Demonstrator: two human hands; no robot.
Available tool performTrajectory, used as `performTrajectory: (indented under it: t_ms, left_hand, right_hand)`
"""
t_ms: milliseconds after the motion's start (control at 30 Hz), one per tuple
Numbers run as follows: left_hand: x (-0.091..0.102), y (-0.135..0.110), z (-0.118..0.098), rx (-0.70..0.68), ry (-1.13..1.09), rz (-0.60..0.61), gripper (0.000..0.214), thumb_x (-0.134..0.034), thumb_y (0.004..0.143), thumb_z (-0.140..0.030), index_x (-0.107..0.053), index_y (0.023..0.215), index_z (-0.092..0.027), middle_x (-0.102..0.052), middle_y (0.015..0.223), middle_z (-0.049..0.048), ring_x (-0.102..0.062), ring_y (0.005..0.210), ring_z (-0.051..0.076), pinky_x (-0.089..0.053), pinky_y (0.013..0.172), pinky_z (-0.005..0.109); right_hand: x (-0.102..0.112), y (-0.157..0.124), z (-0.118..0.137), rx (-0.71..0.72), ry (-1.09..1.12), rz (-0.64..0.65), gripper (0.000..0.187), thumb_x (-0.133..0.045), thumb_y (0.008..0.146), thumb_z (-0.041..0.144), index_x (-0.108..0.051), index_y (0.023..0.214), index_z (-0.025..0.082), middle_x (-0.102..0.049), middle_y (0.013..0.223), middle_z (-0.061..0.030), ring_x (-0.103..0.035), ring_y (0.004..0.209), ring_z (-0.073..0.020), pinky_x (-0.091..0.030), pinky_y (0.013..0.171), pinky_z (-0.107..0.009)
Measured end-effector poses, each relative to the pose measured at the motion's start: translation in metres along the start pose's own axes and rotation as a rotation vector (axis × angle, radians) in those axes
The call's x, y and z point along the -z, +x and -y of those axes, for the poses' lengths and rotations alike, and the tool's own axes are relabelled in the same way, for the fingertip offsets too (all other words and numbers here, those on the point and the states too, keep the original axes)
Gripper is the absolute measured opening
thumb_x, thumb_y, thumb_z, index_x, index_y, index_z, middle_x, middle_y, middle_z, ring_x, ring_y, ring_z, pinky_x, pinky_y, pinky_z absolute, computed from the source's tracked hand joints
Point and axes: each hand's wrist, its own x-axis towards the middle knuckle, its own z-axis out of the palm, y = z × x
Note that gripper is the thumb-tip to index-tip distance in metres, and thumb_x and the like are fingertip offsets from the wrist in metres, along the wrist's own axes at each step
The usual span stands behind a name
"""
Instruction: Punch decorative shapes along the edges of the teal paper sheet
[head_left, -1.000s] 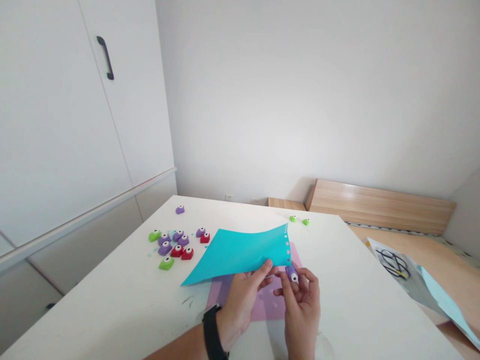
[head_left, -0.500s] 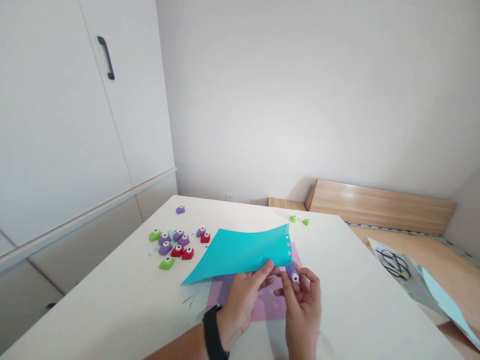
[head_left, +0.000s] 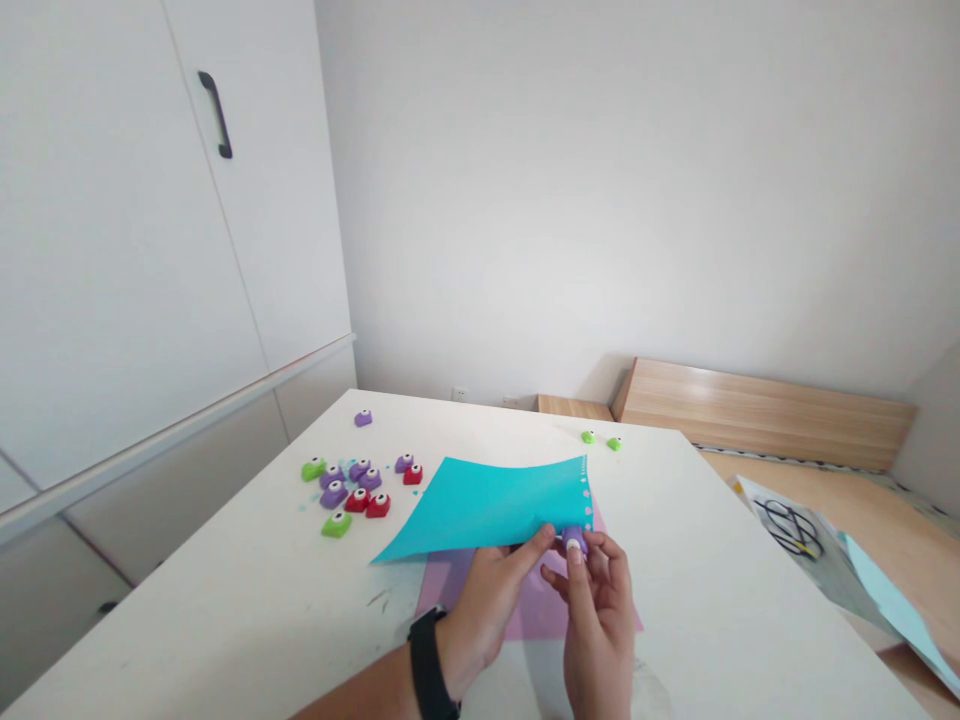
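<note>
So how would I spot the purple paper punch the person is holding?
On the white table, find the turquoise paper sheet. The person's right hand pinches a small purple paper punch at the sheet's lower edge. The other purple punches sit loose further left.

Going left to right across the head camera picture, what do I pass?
Cabinet handle, green paper punch, purple paper punch, red paper punch, blue paper, right hand, black scissors in a clear bag, pale blue paper.
</note>
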Motion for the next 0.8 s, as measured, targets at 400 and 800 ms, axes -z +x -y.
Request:
performTrajectory:
  t_ms: [400, 800]
  left_hand:
    - [0.005, 0.003, 0.012, 0.078, 0.057, -0.129, 0.037, -0.081, 0.071, -0.046, -0.063, 0.069, -0.014, -0.054, 0.062, -0.0023, -0.039, 0.056, 0.01, -0.032, 0.054, 0.023]
    - [0.009, 0.007, 0.018, 0.059, 0.125, -0.126, 0.042, -0.077, 0.073, -0.049, -0.056, 0.06, -0.016, -0.046, 0.056, -0.0037, -0.035, 0.055, 0.01, -0.03, 0.053, 0.024]
  right_hand:
    - [0.006, 0.01, -0.013, -0.253, 0.284, -0.031, 0.036, -0.081, 0.075, 0.034, -0.069, 0.107, 0.023, -0.067, 0.116, -0.0058, -0.065, 0.099, -0.0182, -0.055, 0.074, -0.024]
    - [0.012, 0.009, -0.004, -0.377, 0.268, 0.011, 0.038, -0.086, 0.068, 0.03, -0.071, 0.102, 0.023, -0.069, 0.113, -0.0059, -0.066, 0.098, -0.0194, -0.056, 0.07, -0.024]
